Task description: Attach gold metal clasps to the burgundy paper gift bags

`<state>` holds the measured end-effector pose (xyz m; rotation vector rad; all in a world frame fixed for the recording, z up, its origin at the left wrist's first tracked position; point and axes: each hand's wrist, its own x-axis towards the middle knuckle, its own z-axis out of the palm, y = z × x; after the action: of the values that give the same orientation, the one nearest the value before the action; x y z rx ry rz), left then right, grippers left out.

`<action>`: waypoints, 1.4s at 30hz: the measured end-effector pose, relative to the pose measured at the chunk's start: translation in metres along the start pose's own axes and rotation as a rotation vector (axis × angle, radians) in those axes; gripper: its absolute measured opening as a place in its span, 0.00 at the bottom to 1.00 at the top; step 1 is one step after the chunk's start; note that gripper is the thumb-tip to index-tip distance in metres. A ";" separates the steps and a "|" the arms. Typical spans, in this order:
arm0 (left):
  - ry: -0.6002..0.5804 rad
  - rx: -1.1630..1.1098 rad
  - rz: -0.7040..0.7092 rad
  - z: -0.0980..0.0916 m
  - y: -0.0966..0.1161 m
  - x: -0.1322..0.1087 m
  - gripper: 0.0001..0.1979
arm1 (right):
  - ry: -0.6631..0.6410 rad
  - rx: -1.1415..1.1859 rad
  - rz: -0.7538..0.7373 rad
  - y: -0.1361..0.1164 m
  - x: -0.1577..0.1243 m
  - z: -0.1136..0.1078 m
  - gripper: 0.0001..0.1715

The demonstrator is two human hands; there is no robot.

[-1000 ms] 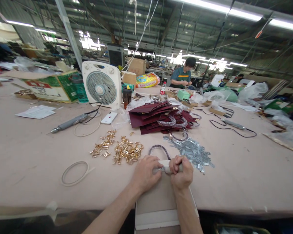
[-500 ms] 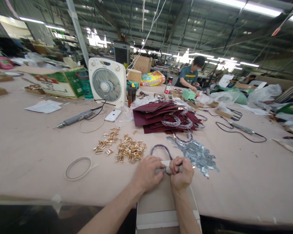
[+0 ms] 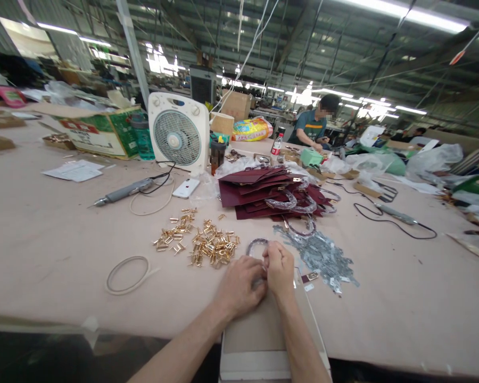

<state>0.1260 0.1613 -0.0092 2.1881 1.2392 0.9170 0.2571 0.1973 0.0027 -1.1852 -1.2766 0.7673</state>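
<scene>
My left hand [image 3: 241, 284] rests on the far end of a beige panel [image 3: 259, 330], its fingers bent together; what they hold, if anything, is hidden. Beside it my right hand [image 3: 278, 266] is closed near the base of a plastic-wrapped handle [image 3: 257, 242], and its fingertips hide whatever is between them. A small dark red tab with gold metal [image 3: 310, 277] lies at the panel's right edge. Gold fittings [image 3: 213, 244] are heaped to the left, grey metal plates [image 3: 323, 258] to the right. Behind them is a stack of dark red pieces with wrapped handles [image 3: 259, 194].
A fan [image 3: 178, 133], a phone [image 3: 186, 188] and a grey electric screwdriver [image 3: 123, 192] are at the left, near a coil of tape [image 3: 127, 275]. Another screwdriver [image 3: 397, 214] with a black cord lies right. A person [image 3: 313, 125] works across the table.
My right hand has moved left from the panel's right corner, close to my left hand, and turned upright. The dark red tab at the right edge is now uncovered.
</scene>
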 end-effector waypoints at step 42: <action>0.092 0.034 -0.056 0.004 0.004 -0.024 0.10 | 0.049 0.469 -0.283 -0.032 -0.025 -0.018 0.22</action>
<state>0.1227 0.1384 -0.0172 2.1467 1.3614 0.9903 0.2645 0.1607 0.0275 -0.6268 -1.1134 0.7673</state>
